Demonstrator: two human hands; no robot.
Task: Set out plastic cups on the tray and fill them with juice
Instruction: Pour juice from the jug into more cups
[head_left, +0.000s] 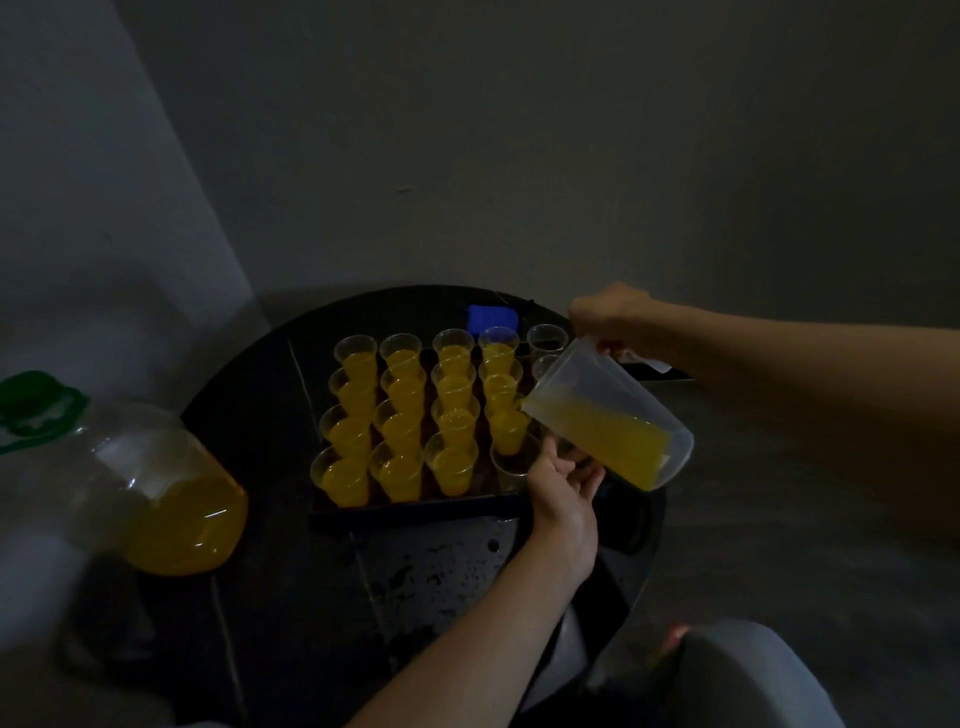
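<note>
Presently, entry by entry, as we find the table.

Tray (415, 512): dark, rectangular, on the round black table (441, 597). Every cup stands on it, so spills stay inside its rim.

Filled cups (402, 431): clear plastic holding orange juice. Three full columns of four stand rim to rim, plus three in the fourth column. The tight grid lets the pouring run down each line.

Jug (618, 431): translucent, tipped steeply toward our left, juice pooled along its lower wall. Its lip sits just above the third cup (508, 434) of the fourth column, low so the pour does not splash. Whether a stream runs we cannot tell in this light.

Right hand (608, 314): wrapped round the handle at the far side, wrist raised to set the tilt.

Left hand (563, 480): at the tray's near right corner, under the jug. Thumb and fingers curl round a clear cup (565, 450) that is mostly hidden. We judge it is steadied there because an empty cup tips easily.

Empty cups (545, 336): two at the far right, and a front cup (511, 470) at the near end of the fourth column, awaiting juice.

Bottle (171, 509): large, green-capped, part full, by the table's left edge, handy for refilling.

Blue block (492, 318): behind the tray, purpose unclear.
</note>
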